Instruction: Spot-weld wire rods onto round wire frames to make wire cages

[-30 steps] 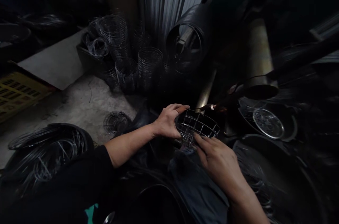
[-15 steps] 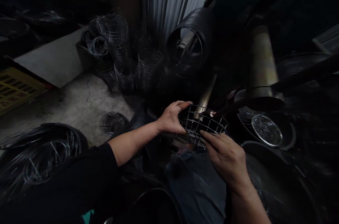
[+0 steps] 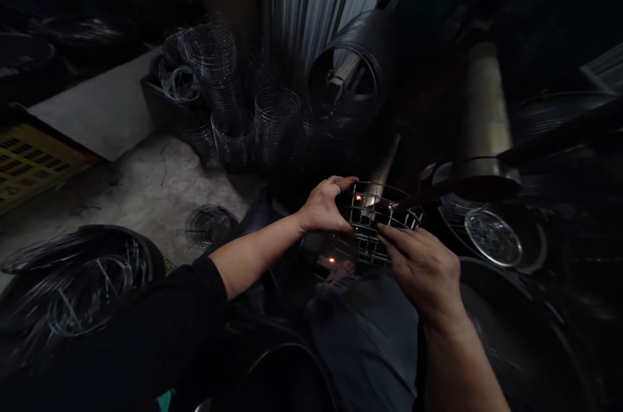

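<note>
A small round wire basket [image 3: 376, 224] is held between both hands over my lap. My left hand [image 3: 325, 206] is curled round its left rim. My right hand [image 3: 421, 264] grips its near right side with the fingers pressed on the wires. A dark welding arm [image 3: 438, 189] reaches in from the right and touches the basket's top rim. A bright point glows at that contact and a few orange sparks drop below the basket.
Stacks of finished wire baskets [image 3: 233, 104] stand at the back by a corrugated wall. A dark tub of wire rings [image 3: 82, 285] sits at the left, a yellow crate [image 3: 29, 165] beyond it. A metal cylinder [image 3: 481, 120] and dark basins [image 3: 491, 237] crowd the right.
Both hands have raised the basket slightly up and to the right, against the welding arm's tip. Sparks now show at the rim and below the basket.
</note>
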`<state>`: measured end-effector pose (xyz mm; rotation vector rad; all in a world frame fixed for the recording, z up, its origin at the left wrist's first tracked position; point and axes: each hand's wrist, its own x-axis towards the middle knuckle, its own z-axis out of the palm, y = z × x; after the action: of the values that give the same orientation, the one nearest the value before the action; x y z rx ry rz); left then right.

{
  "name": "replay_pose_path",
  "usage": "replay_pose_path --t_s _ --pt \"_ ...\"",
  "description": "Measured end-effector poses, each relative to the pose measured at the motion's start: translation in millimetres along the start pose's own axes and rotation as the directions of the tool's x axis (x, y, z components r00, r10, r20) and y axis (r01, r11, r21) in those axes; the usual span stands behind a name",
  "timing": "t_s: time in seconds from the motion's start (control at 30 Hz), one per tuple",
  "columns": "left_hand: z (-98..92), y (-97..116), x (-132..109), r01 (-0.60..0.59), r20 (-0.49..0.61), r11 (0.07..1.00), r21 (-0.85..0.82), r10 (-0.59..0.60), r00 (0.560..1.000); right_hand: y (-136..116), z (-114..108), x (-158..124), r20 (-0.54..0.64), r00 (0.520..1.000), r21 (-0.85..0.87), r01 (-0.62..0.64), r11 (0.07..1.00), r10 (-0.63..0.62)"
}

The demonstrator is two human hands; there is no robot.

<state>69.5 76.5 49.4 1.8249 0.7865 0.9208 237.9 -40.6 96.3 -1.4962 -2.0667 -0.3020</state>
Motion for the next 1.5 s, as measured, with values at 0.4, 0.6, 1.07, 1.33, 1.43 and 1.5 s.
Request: replay_pose_path --t_s 0.4,0.6,1.07,1.33,1.43,1.5 --pt "2.2 -6 23 0.069 -0.019 0.997 0.034 -0.069 0.997 -5 -12 -10 -0.155 0.905 0.274 -0.347 0.897 0.397" --pt "-2.3 -12 31 0.102 -0.024 0.995 0.01 -0.102 0.994 -14 -6 -41 0.212 0.844 0.426 -0.534 0.73 0.493" --pt "-14.5 -38 -27 0.181 0.011 0.933 -0.312 -0.187 0.982 -68 -37 -24 0.216 0.975 0.333 -0.116 0.936 0.044" --pt "-35.1 27 -63 -0.079 0.126 0.963 0.259 0.048 0.991 -70 -17 -6 0.442 0.871 0.381 -0.4 0.833 0.216" --pt "-27.4 28 -64 -0.097 0.129 0.948 0.302 0.06 0.99 -69 -12 -15 0.355 0.92 0.059 -0.197 0.979 0.164" --pt "-23.8 27 -61 -0.084 0.127 0.949 0.303 0.047 0.991 -68 -11 -22 0.353 0.932 -0.099 -0.043 0.994 0.076"
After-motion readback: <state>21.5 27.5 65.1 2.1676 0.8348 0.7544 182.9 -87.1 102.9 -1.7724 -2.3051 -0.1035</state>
